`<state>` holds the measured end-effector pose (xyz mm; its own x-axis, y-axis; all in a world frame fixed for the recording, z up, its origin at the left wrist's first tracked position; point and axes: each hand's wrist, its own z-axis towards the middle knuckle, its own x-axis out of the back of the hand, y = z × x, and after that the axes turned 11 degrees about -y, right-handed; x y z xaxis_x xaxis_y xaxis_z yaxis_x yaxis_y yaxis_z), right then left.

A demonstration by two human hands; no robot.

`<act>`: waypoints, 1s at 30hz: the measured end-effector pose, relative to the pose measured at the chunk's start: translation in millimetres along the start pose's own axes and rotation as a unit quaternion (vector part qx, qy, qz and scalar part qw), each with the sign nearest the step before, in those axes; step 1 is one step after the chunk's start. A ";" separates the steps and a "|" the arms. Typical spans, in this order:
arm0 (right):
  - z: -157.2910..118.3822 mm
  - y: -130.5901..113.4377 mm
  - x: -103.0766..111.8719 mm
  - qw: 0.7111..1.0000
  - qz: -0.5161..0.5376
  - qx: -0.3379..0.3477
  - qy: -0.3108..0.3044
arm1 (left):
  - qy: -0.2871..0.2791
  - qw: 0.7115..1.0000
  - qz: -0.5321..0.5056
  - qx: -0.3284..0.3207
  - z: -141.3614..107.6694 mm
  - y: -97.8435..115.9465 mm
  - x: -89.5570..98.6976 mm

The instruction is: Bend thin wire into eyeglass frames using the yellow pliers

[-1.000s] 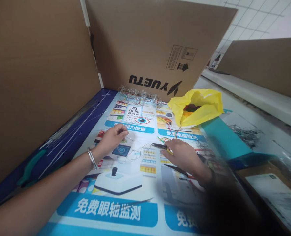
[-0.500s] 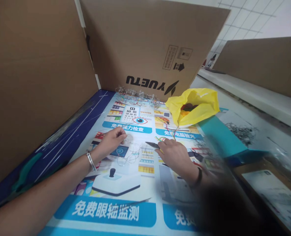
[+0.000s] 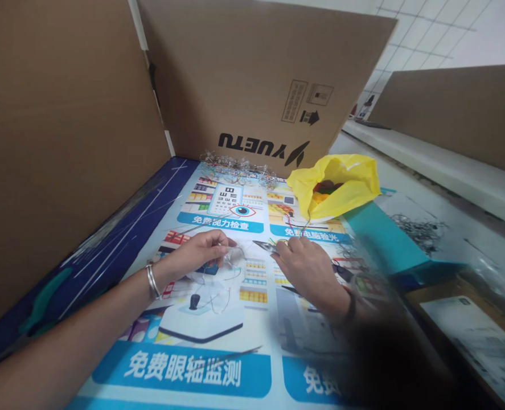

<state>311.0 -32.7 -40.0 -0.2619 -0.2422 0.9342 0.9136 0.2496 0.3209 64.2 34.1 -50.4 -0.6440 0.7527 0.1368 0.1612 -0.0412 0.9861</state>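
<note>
My left hand (image 3: 212, 250), with a silver bracelet at the wrist, pinches a thin wire piece (image 3: 232, 272) whose fine loops hang below the fingers. Its exact kind is too fine to make out. To its right, my right hand (image 3: 307, 270) is closed around pliers (image 3: 264, 246) with dark pointed jaws aimed left at the wire. A small gap shows between the jaw tips and my left fingers. Both hands are above a printed sheet (image 3: 252, 319) with eye-chart pictures.
Behind, several clear looped wire pieces (image 3: 239, 165) lie along a cardboard panel (image 3: 252, 74). A yellow bag (image 3: 358, 176) stands at the back right, with a dark wire tangle (image 3: 421, 230) beyond. Teal-handled pliers (image 3: 49, 296) lie left. Thin rods (image 3: 230, 356) lie in front.
My left hand has moved slightly right and down with the wire piece, turning so more of the fingers show. The pliers have turned slightly and their jaws now look parted.
</note>
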 end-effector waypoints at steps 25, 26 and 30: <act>3.3 -12.4 -9.8 0.901 0.426 0.085 0.026 | -0.082 0.978 -0.182 -0.054 -8.8 7.8 -13.8; 3.0 -13.9 -9.2 0.899 0.430 0.085 0.024 | -0.083 0.980 -0.177 -0.047 -8.8 7.8 -14.9; 2.9 -17.6 -10.0 0.904 0.424 0.062 -0.012 | -0.074 0.985 -0.157 -0.026 -8.2 9.0 -18.9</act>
<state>296.6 -31.9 -54.6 0.5077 0.1041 0.8552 0.7480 0.4392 -0.4975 71.6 14.1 -43.3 -0.5395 0.8210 -0.1868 -0.0687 0.1782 0.9816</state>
